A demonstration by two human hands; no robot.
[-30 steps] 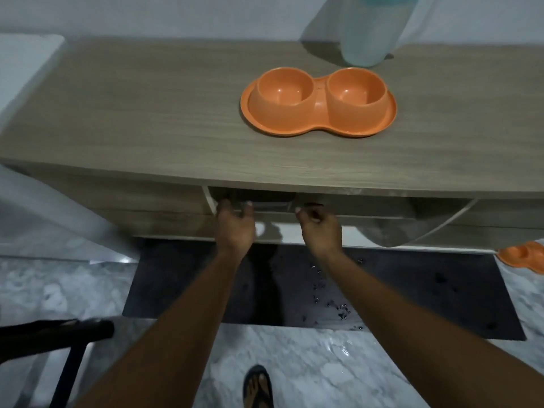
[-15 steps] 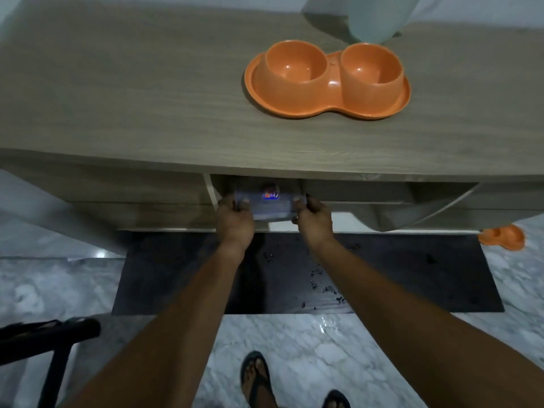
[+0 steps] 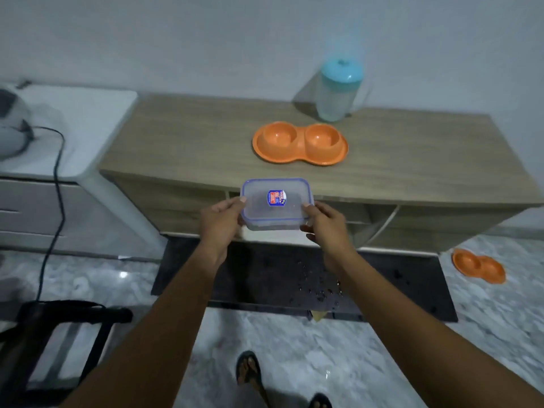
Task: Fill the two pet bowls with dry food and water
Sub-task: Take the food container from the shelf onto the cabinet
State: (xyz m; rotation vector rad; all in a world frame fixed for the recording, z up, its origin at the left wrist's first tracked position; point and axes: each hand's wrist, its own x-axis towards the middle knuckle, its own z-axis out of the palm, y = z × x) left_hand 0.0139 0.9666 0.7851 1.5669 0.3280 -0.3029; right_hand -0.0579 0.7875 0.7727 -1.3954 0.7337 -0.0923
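Clear lidded container (image 3: 276,204), blue rim, sticker on top, held in front of cabinet (image 3: 188,145) edge: left hand (image 3: 221,219) and right hand (image 3: 323,224) grip its ends. Orange double bowl (image 3: 300,143) on top, jug (image 3: 338,91) behind.

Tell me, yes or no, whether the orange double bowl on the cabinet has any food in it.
No, both wells of the orange double bowl show bare orange bottoms with nothing in them.

2 orange dbl bowls (image 3: 300,144) (image 3: 478,266), 1 lidded box (image 3: 265,212), 1 jug (image 3: 338,92)
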